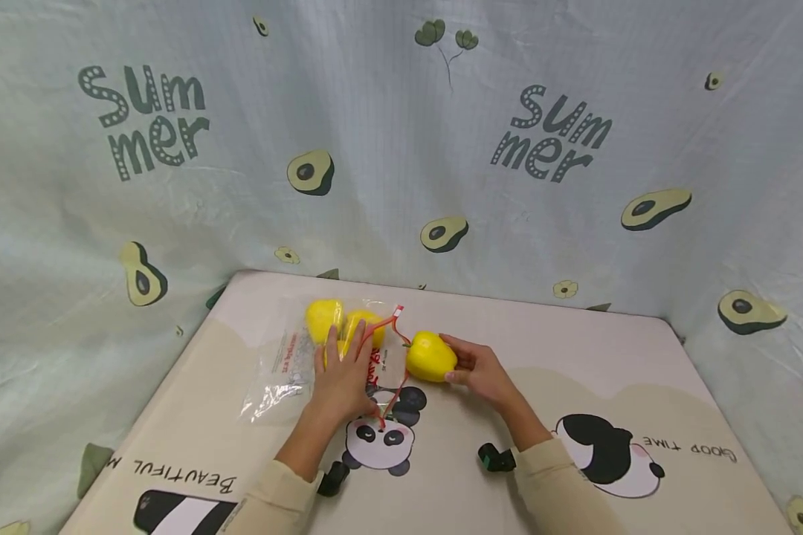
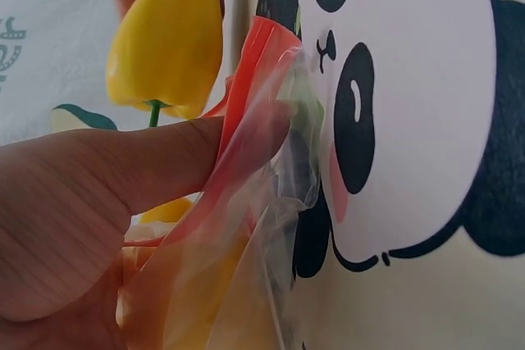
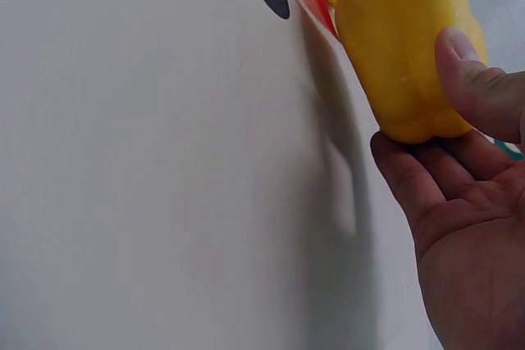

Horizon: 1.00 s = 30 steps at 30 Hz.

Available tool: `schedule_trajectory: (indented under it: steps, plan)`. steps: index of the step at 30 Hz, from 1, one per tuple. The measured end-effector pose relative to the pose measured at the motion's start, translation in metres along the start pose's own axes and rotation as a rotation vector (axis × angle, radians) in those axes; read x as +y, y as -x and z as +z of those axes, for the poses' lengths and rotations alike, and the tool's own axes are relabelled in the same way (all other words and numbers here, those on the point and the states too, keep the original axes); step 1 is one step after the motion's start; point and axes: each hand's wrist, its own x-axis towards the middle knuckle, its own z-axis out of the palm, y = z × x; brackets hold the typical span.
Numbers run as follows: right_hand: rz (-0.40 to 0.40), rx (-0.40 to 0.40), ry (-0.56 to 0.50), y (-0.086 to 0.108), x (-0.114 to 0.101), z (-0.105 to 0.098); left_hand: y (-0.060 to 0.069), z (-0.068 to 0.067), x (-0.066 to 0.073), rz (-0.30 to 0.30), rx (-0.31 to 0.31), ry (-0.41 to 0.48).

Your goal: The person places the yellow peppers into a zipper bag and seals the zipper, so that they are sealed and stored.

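Observation:
A clear plastic zip bag (image 1: pixel 288 371) with a red zip edge lies on the table, with several yellow bell peppers (image 1: pixel 324 319) inside it. My left hand (image 1: pixel 341 383) rests on the bag with its fingers spread and straight over the peppers. In the left wrist view the straight thumb (image 2: pixel 180 157) reaches inside the red-edged mouth, which stands parted. My right hand (image 1: pixel 478 371) grips another yellow bell pepper (image 1: pixel 431 357) at its blunt end, thumb on one side and fingers on the other. This pepper's green stem (image 2: pixel 155 112) points toward the bag mouth.
The table (image 1: pixel 482 498) has a cover printed with pandas and words. A pale curtain (image 1: pixel 375 111) with avocado prints hangs behind it and along both sides. Dark wrist devices (image 1: pixel 497 458) sit at both cuffs.

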Motion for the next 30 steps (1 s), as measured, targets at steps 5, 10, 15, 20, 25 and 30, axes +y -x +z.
schedule_trajectory:
  steps: [5,10,15,20,25,30]
  plan:
    - [-0.030,-0.041,-0.019,-0.002,-0.004,0.005,0.001,0.000,0.000,-0.006,0.001,0.000]
    - [-0.038,-0.043,-0.016,-0.005,-0.011,0.011,-0.003,0.001,-0.001,0.000,0.004,-0.001]
    - [-0.045,-0.053,-0.026,-0.007,-0.018,0.015,-0.005,0.000,0.001,-0.003,-0.002,-0.010]
    - [-0.052,-0.085,-0.034,-0.010,-0.022,0.023,-0.003,0.000,0.000,-0.013,-0.013,-0.011]
    - [-0.065,-0.121,-0.014,-0.013,-0.026,0.031,-0.003,0.001,-0.001,-0.006,-0.010,-0.008]
    - [-0.076,-0.163,0.017,-0.016,-0.030,0.036,-0.003,0.002,-0.002,-0.002,-0.015,-0.018]
